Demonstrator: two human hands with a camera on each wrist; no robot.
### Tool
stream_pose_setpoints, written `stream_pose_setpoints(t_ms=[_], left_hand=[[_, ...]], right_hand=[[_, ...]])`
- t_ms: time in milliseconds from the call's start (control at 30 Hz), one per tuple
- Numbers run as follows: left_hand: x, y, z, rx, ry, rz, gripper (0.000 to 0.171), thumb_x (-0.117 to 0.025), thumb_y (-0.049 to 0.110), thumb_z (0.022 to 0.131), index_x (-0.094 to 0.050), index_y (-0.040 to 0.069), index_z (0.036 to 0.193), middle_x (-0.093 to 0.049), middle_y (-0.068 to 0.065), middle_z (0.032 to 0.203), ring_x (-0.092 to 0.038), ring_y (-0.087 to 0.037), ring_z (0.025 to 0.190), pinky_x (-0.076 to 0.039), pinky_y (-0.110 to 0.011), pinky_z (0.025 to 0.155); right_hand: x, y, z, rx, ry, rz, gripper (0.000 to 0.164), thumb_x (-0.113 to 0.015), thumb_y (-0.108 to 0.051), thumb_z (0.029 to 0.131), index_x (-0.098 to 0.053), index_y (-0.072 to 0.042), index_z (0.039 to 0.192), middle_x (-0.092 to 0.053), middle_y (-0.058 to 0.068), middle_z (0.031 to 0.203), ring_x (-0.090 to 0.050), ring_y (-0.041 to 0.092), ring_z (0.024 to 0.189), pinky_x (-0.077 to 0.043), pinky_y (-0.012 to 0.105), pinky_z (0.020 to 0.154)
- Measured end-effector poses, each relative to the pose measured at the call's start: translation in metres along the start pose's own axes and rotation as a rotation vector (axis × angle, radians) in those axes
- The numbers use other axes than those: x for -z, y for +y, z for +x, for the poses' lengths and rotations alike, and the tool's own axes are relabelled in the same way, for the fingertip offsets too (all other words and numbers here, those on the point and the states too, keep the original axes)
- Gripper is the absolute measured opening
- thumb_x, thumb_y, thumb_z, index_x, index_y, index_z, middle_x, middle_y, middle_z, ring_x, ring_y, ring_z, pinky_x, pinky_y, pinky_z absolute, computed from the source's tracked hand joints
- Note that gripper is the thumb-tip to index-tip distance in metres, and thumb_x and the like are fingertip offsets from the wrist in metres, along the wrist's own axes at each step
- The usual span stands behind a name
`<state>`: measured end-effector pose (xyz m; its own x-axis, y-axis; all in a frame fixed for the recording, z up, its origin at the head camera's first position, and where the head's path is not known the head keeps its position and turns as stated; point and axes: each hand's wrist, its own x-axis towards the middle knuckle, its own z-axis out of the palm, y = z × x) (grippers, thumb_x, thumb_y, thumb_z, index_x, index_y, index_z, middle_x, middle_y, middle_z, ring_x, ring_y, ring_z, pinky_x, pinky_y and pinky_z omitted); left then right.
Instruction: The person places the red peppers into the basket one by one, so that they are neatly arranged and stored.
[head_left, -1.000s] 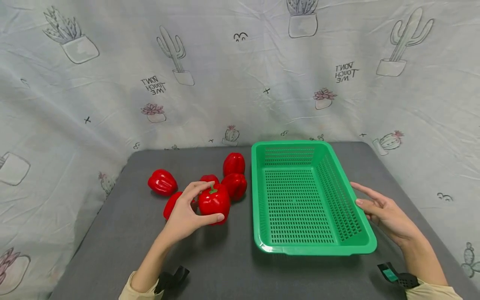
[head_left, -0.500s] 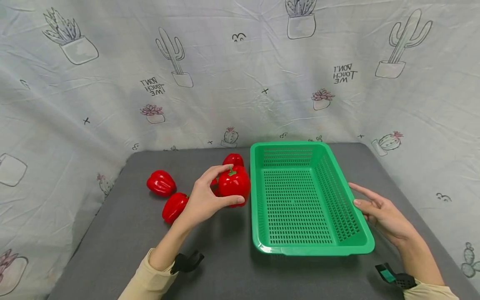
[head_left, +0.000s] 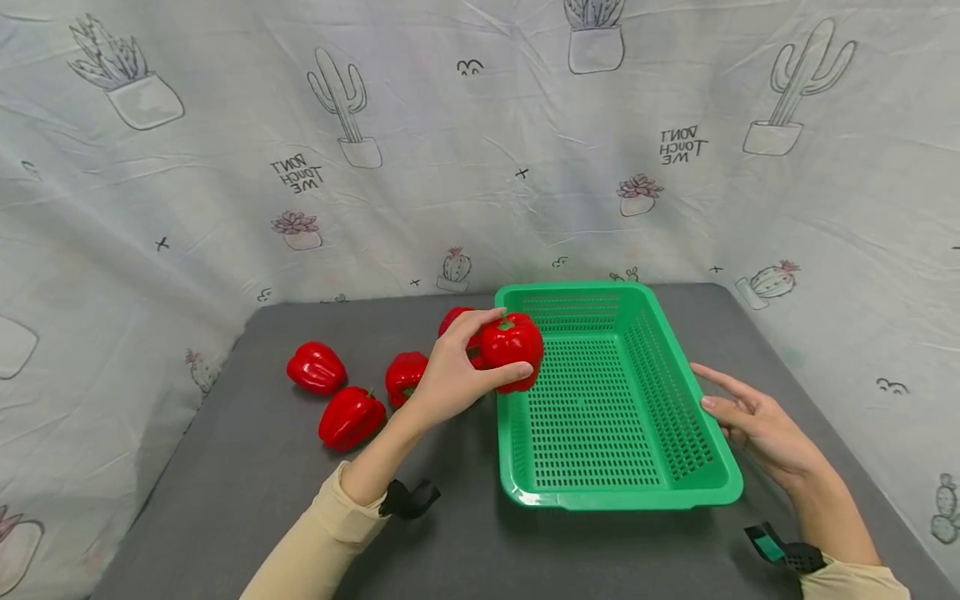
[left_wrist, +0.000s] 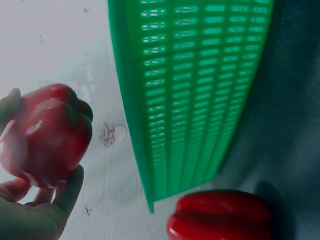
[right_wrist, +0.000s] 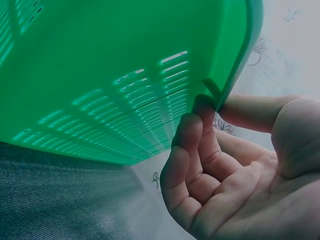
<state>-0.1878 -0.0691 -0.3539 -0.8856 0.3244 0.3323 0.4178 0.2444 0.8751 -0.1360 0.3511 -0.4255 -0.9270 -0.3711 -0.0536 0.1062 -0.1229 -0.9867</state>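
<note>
My left hand [head_left: 460, 372] holds a red bell pepper [head_left: 513, 350] between thumb and fingers, its green stem upward. In the head view the pepper overlaps the left rim of a green plastic basket [head_left: 507, 467]. The left wrist view shows this held pepper [left_wrist: 47, 135] raised higher than the basket's rim, off its slotted side wall [left_wrist: 185, 100]. On the other side, my right hand [head_left: 772, 437] pinches the basket's right rim. From the right wrist, the thumb and curled fingers [right_wrist: 189, 132] are seen at the rim's edge.
Several more bell peppers lie on the grey table [head_left: 247, 500] left of the basket, among them one at the far left [head_left: 317, 368] and one nearer [head_left: 352, 419]. Another pepper [head_left: 406, 375] is partly behind my left hand. A cactus-print cloth [head_left: 420, 192] hangs behind the table.
My left hand has carried the bell pepper right and away from me, from over the other peppers to the basket's left rim. My right hand has stayed at the right rim.
</note>
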Motion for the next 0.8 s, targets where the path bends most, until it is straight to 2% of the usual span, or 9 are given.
stream_pose_setpoints(t_ms=[167, 333, 433, 600, 800], left_hand=[[-0.008, 0.007, 0.015, -0.015, -0.046, -0.004, 0.069, -0.083, 0.034, 0.079, -0.052, 0.023, 0.14, -0.049, 0.009, 0.132, -0.054, -0.018, 0.11, -0.056, -0.036, 0.078], [-0.014, 0.012, 0.031, -0.003, -0.069, 0.05, 0.07, -0.085, 0.035, 0.077, -0.053, 0.024, 0.139, -0.048, 0.012, 0.131, -0.051, -0.015, 0.113, -0.055, -0.034, 0.079], [-0.018, 0.016, 0.038, 0.008, -0.089, 0.052, 0.072, -0.086, 0.036, 0.076, -0.054, 0.024, 0.139, -0.049, 0.011, 0.131, -0.052, -0.015, 0.111, -0.055, -0.034, 0.078], [-0.029, 0.026, 0.05, 0.009, -0.123, -0.011, 0.072, -0.087, 0.034, 0.076, -0.054, 0.024, 0.139, -0.05, 0.008, 0.132, -0.053, -0.019, 0.109, -0.056, -0.032, 0.076], [-0.048, 0.039, 0.064, 0.033, -0.133, -0.086, 0.069, -0.086, 0.03, 0.076, -0.054, 0.025, 0.137, -0.048, 0.007, 0.13, -0.051, -0.018, 0.11, -0.056, -0.031, 0.075]], right_hand=[[0.0, 0.0, 0.0, -0.002, 0.009, -0.002, 0.058, -0.041, 0.0, 0.105, -0.016, -0.007, 0.157, -0.065, 0.027, 0.114, -0.069, 0.032, 0.096, -0.057, 0.042, 0.076], [-0.001, 0.001, 0.0, -0.001, 0.018, 0.002, 0.058, -0.041, 0.0, 0.105, -0.016, -0.007, 0.157, -0.065, 0.025, 0.115, -0.069, 0.031, 0.096, -0.057, 0.042, 0.076], [-0.004, 0.001, -0.003, 0.0, 0.013, 0.015, 0.059, -0.041, 0.0, 0.105, -0.015, -0.006, 0.157, -0.065, 0.025, 0.116, -0.069, 0.031, 0.097, -0.057, 0.042, 0.077], [-0.008, 0.0, -0.008, 0.012, 0.002, 0.026, 0.059, -0.04, 0.0, 0.105, -0.013, -0.006, 0.157, -0.065, 0.024, 0.117, -0.069, 0.031, 0.098, -0.057, 0.041, 0.077], [-0.012, 0.0, -0.012, 0.02, -0.006, 0.002, 0.059, -0.04, 0.0, 0.105, -0.014, -0.007, 0.157, -0.065, 0.024, 0.118, -0.068, 0.03, 0.098, -0.057, 0.042, 0.077]])
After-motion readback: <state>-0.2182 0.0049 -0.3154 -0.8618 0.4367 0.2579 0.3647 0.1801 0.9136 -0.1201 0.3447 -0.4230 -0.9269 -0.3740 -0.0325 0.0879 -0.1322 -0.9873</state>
